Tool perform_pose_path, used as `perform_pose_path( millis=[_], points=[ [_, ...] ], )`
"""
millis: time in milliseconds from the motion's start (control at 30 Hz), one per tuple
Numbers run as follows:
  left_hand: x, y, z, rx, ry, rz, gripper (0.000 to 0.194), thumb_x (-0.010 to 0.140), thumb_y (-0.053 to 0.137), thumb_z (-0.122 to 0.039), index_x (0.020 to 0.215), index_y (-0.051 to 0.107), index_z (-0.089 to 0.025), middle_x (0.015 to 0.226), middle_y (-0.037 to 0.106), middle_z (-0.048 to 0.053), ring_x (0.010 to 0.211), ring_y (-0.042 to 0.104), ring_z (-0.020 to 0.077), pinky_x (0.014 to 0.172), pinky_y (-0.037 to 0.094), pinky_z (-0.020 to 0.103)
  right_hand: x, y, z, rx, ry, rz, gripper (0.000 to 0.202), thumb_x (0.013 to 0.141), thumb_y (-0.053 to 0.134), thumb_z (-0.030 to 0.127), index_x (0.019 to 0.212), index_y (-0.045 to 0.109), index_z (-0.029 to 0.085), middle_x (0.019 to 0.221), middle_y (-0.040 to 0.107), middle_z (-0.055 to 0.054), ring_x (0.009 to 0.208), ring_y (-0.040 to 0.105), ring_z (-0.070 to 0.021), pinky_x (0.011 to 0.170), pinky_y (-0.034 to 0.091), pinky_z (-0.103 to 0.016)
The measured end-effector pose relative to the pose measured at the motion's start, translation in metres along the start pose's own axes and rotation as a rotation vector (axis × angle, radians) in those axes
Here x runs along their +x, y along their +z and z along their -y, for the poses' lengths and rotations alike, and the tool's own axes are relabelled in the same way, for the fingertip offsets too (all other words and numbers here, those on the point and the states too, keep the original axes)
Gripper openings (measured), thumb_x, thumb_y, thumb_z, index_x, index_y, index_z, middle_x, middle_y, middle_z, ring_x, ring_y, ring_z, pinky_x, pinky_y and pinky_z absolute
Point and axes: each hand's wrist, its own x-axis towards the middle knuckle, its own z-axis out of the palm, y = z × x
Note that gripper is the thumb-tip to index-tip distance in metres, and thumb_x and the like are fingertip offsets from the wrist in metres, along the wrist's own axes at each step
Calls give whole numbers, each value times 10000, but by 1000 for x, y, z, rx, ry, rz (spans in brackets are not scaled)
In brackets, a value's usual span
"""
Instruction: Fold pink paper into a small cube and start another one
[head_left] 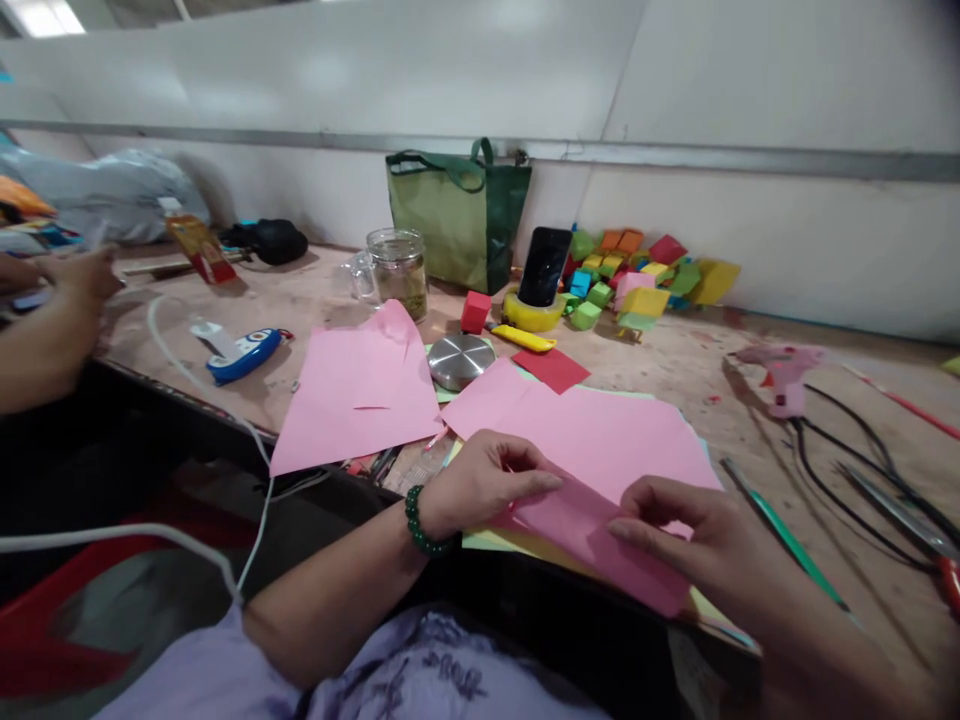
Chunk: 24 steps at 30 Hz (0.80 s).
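Note:
Both hands pinch one folded piece of pink paper (600, 545) over the table's front edge. My left hand (487, 485), with a green bead bracelet (421, 525) on its wrist, grips the upper left part of the paper between thumb and fingers. At the right part, my right hand (675, 525) has thumb and fingers closed on it. Beneath and behind lies a larger pink sheet (622, 430) on yellow and green sheets. Another pink sheet (360, 385) lies to the left, beside a round metal lid (460, 360).
Behind are a glass mug (397, 275), green bag (457, 220), phone (545, 265) and colored paper cubes (600, 293). At right lie a glue gun (787, 375), green pen (791, 545) and scissors (896, 510). Another person's arm (52, 330) is at left.

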Motion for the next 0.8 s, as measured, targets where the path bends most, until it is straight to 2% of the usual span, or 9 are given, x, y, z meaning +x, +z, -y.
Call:
perform_pose_path(
  millis=[167,633,800],
  points=[
    [-2,2,-1,-36,-7,-1,283,711,733,-365,674,650,-97,540,527,-20,498,428,56,470,318,180,-3,1,3,17,20,-39,340,726,653,504,601,609,191,578,570,-6,561,508,-139,493,436,-223],
    [-6,4,-5,-32,-1,-21,286,710,741,-349,644,621,-98,523,543,-15,467,439,51,441,320,169,-9,3,2,1,-8,-60,321,756,631,488,625,620,196,586,577,-7,570,522,-144,499,437,-227],
    [-8,-1,-6,30,59,-83,260,722,733,-332,651,633,-102,562,563,-5,531,470,70,501,366,183,-10,1,-5,25,14,-139,295,717,694,482,691,653,192,652,616,-17,616,548,-151,537,441,-238]
  ],
)
